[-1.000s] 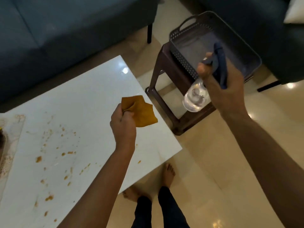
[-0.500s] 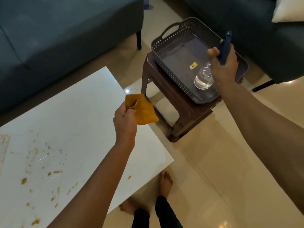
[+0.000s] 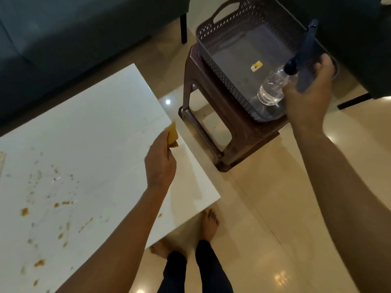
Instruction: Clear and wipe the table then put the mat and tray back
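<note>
Table (image 3: 91,134) is sitting across the left half of the frame, white top, with orange-brown crumbs and smears (image 3: 61,203) scattered over its lower left part. Left hand (image 3: 160,161) is hovering over the table's right edge, roughly mid-frame, fingers curled shut around a bunched-up orange cloth (image 3: 171,135) that's poking out just above the knuckles. Can't tell if the cloth is actually touching the tabletop.

Tray (image 3: 213,41), a grey plastic one with perforated walls and a handle cutout, is resting on a brown plastic stool (image 3: 239,142) in the upper right of the frame, just beside the table's far right corner. Right hand (image 3: 306,96) is reaching over the tray's near right corner, wrapped around the dark blue trigger head of a clear spray bottle (image 3: 271,89). The bottle is tilting, with its base down inside the tray near that corner, though whether it's fully resting there is hard to say.

Bare feet (image 3: 208,224) are showing at the bottom centre on the glossy cream floor (image 3: 264,208).
</note>
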